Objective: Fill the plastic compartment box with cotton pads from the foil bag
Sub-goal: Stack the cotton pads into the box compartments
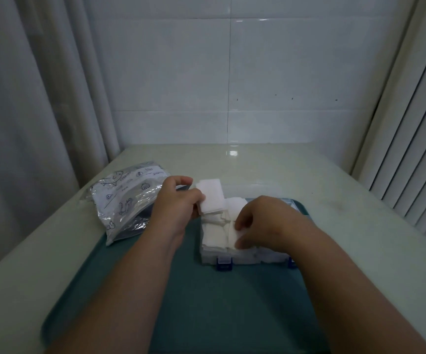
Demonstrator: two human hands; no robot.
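**Cotton pads (217, 236) fill the near cells; a fresh stack waits at the far corner**

From where I stand, the plastic compartment box (247, 259) sits open on a teal tray (206, 302) on the pale bench (360, 226). Its blue latch (224, 264) faces the person and its clear lid (255, 191) is folded back behind. The near-left cells are packed with white pads up to the rim. The foil bag (122, 200) lies just left of the box, half on the tray, with its mouth turned toward the hands.

The left hand (174, 203) hovers at the box's far-left corner, its grip pinching a stack of pads (210, 198) between thumb and fingers, the stack tilted up on edge. The right hand (265, 226) lies over the middle of the box with fingers curled down onto the pads there. I cannot tell whether that grip is pinching pads or only pressing them flat. It also hides the right-hand cells, so how full they are I cannot say.

The step in hand looks like seating this stack in a far cell. To do it well, I would keep the pinch firm near the middle of the stack, so the soft pads do not fan out. Square the stack to the cell walls before lowering it, and use the right fingers to hold the neighbouring pads down so they do not ride up over the divider. Loose corners left over the rim could foul the lid later.
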